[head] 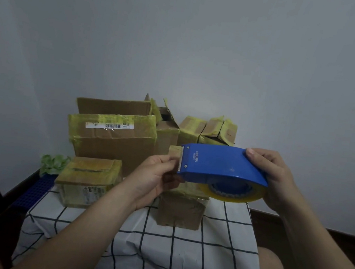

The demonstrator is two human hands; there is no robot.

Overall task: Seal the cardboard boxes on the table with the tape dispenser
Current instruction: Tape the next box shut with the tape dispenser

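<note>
Above the small box (181,209) on the checked surface (156,251), I hold the tape dispenser (220,164) in my right hand (274,181), fingers wrapped around its rear. My left hand (155,176) pinches the tape end (174,156) at its blade. No fresh strip is laid yet, I judge; the boxes behind it gape open.

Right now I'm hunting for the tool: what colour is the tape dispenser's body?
Blue, clearest in the head view: the tape dispenser, held by the right hand.

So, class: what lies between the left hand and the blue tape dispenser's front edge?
In the head view, a short stretch of tape, pinched by the left hand and running to the blue tape dispenser.
</note>
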